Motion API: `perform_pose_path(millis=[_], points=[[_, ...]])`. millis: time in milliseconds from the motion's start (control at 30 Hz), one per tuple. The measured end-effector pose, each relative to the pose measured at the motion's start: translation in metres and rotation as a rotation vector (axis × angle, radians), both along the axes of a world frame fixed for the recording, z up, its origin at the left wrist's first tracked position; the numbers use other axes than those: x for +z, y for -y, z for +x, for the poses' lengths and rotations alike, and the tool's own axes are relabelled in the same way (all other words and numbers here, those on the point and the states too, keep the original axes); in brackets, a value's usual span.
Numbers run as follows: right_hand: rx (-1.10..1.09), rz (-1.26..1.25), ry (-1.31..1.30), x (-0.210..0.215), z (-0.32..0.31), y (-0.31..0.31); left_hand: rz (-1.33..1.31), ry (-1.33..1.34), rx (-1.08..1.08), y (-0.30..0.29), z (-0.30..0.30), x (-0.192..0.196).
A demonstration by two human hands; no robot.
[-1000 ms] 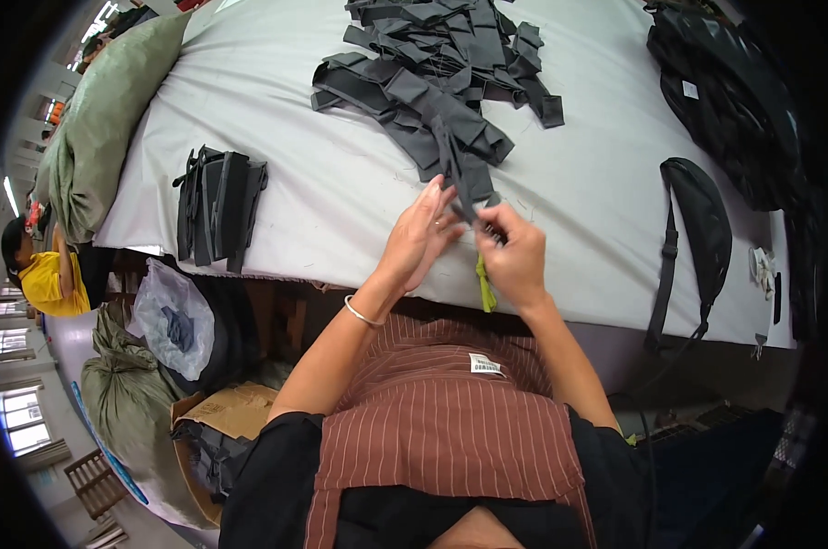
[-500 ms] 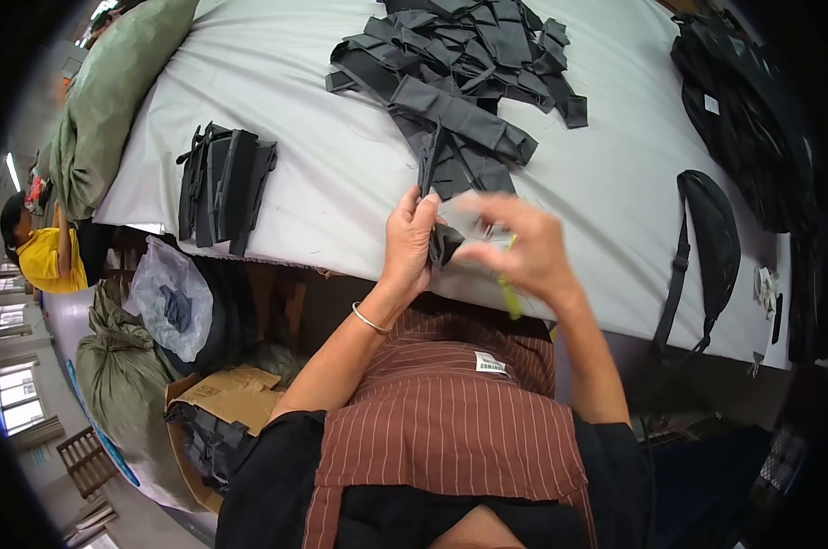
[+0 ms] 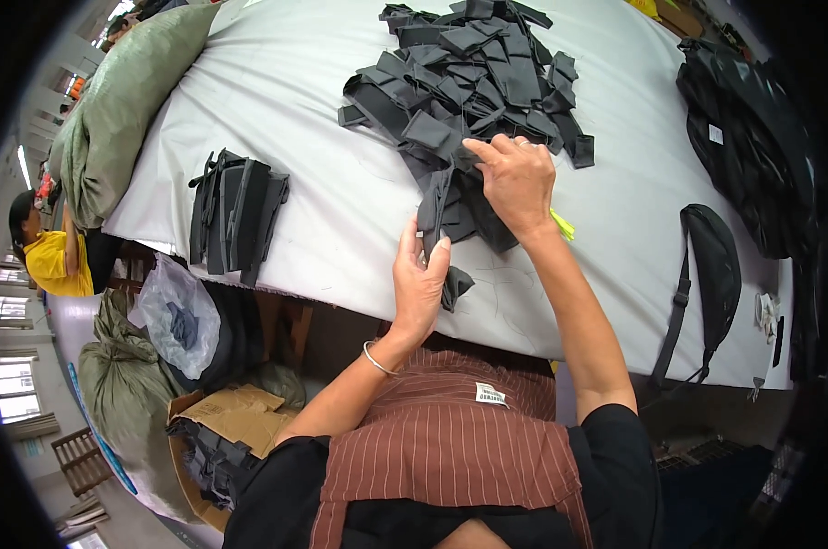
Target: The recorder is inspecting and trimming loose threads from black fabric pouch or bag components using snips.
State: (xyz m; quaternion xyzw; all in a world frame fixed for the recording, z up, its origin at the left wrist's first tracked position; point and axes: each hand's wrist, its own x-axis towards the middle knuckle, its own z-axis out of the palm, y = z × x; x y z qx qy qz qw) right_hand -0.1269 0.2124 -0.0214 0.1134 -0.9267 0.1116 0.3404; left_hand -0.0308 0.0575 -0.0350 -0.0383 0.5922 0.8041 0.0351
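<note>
The left hand is pinching a dark grey fabric strip between thumb and fingers near the front edge of the desk, holding it upright so that its lower end is folding just under the palm. The right hand is lying just above and to the right, fingers closed down on the top of the same strip where it is meeting the near edge of the pile of like grey pieces; thumb and forefinger are pointing left, gripping the cloth. The strip is thus running between the two hands, touching both. A yellow-green tool is peeking out from under the right wrist, mostly hidden by it. The pile is spreading away behind the right hand toward the far side of the desk, its nearest pieces crowding against the strip. A neat stack of darker pieces is sitting well apart to the left, near the front edge. A black waist bag with its strap hanging over the edge is lying to the right, and a larger black bag is resting beyond it. A green sack is lying along the left end of the desk. Below, a clear plastic bag and cardboard are sitting on the floor, and another person in yellow is sitting far left
</note>
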Motion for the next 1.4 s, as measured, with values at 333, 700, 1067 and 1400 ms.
perform_pose_path(millis=[333,700,1067,1400], points=[[-0.072,-0.686,0.318,-0.003,0.003,0.010,-0.023,0.024,-0.073,0.003,0.003,0.001],[-0.114,-0.406,0.143,-0.007,0.021,0.004,0.059,0.188,-0.160,0.013,0.010,0.006],[-0.072,-0.636,0.234,-0.003,0.012,0.013,-0.019,0.092,-0.219,0.010,0.016,-0.002],[-0.052,-0.753,0.435,-0.030,0.013,-0.021,0.011,0.014,0.101,0.051,-0.093,0.026]])
